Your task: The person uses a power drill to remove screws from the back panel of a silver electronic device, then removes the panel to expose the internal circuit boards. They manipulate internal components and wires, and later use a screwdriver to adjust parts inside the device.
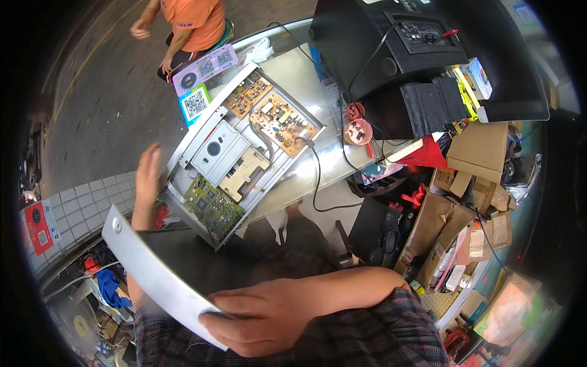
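Note:
My right hand (261,316) grips the near end of a curved silver-grey metal cover (160,284), held over my lap. My left hand (149,172) is raised beyond the cover, beside the left end of an opened disc player chassis (284,169), its fingers extended and holding nothing visible. The chassis lies at an angle on the glass counter and shows a tan power circuit board (279,121), a metal disc drive housing (215,149) and a green circuit board (213,202). A black power cord (316,176) runs from the tan board.
A large black speaker cabinet (357,50) stands at the back right, near pink cups (357,132) with small parts. Cardboard boxes (477,151) are piled at the right. Printed code cards (195,104) stand at the counter's far edge. Beyond them sits a person in orange (197,23).

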The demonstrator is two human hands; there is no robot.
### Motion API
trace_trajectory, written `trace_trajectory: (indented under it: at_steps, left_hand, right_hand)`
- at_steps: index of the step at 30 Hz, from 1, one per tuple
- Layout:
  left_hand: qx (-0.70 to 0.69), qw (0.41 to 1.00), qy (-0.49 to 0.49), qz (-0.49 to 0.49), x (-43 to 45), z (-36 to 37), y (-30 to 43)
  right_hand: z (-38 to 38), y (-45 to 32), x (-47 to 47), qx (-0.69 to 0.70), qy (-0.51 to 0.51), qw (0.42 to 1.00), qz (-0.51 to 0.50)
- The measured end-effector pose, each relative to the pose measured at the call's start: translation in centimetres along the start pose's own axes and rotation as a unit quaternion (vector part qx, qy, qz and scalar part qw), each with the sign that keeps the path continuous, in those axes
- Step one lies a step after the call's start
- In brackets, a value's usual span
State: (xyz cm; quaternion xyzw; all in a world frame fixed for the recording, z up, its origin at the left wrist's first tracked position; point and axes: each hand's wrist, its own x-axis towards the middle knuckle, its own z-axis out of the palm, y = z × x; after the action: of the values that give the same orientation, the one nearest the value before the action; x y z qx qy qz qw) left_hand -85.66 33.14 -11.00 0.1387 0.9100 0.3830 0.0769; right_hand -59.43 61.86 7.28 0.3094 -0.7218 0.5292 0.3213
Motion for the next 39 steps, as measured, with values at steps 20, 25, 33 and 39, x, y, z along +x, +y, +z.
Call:
trace_trajectory:
  at_steps: [20, 25, 33, 39]
  left_hand:
    - [-0.74, 0.67, -0.009, -0.06, -35.4, 12.1, -10.3]
    - [-0.693, 0.692, -0.037, -0.201, -39.8, 16.1, -9.0]
    - [-0.529, 0.788, -0.18, -0.259, -35.4, 17.7, -2.0]
    - [-0.494, 0.757, -0.336, -0.265, -30.3, 25.6, 4.9]
  right_hand:
    - [9.9, -3.0, -6.2, 0.294, -0.35, 0.821, 0.342]
    - [6.0, -3.7, -7.9, 0.306, -0.159, 0.8, 0.49]
    - [-3.2, -7.0, -11.4, 0.178, -0.24, 0.703, 0.645]
    - [-10.9, -10.5, -17.3, 0.121, -0.284, 0.666, 0.679]
